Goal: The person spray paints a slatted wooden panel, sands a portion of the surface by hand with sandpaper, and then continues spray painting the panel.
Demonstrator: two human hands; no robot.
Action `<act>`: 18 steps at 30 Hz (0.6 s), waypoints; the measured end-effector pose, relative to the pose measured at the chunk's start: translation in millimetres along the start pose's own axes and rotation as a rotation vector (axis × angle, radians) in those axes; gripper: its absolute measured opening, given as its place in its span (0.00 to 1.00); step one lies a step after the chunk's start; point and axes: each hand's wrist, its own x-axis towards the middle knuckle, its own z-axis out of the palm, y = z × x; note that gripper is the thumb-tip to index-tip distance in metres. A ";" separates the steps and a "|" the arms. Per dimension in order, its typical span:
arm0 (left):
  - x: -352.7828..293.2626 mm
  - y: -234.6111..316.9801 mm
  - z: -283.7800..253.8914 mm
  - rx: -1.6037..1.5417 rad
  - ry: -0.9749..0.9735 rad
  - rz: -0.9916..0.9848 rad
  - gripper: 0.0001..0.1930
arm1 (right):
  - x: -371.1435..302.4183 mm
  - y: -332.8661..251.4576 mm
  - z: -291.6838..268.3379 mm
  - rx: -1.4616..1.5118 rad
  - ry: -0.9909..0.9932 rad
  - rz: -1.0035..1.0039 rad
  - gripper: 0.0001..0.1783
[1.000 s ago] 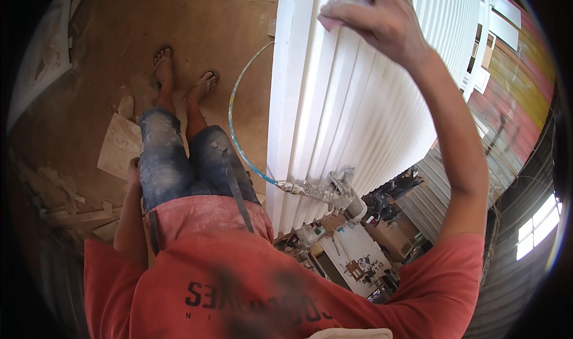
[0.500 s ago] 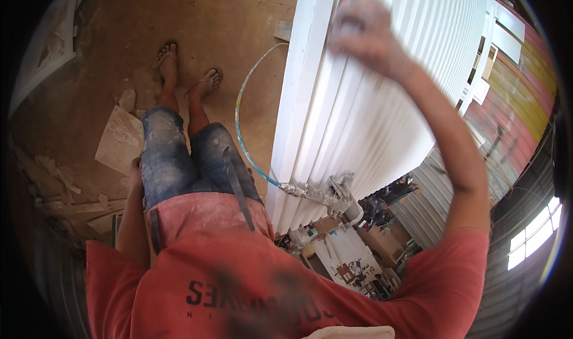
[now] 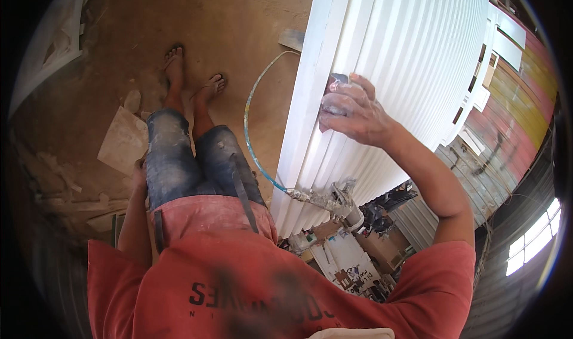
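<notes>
A white ribbed panel with a flat edge strip stretches along my right side. My right hand presses on its grooves near that edge, fingers wrapped round a reddish-brown piece of sandpaper whose corner pokes out below them. White dust coats the fingers. At the near end of the panel rests a dusty spray gun, apart from my hand, with a thin blue hose curving away from it. My left hand hangs beside my left thigh; its fingers are mostly hidden.
A pale flat board and scraps lie on the brown floor to my left. A cluttered worktop with tools and a cardboard box stand beyond the panel's near end. White frames lean at the far right.
My right hand has come down along the panel toward me, keeping its grip on the sandpaper. The view has shifted slightly; my left arm stays by my thigh.
</notes>
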 end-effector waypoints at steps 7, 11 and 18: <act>2.0 -11.1 4.3 -0.087 -0.025 0.042 0.24 | 60.8 82.9 -45.4 -0.252 0.239 0.063 0.08; 11.3 -13.1 4.0 -0.123 -0.016 0.035 0.24 | 18.7 34.6 -7.4 -0.119 0.125 0.022 0.09; 1.7 8.0 -3.2 -0.097 -0.022 0.077 0.24 | 98.7 111.7 -93.2 -0.284 0.082 0.050 0.08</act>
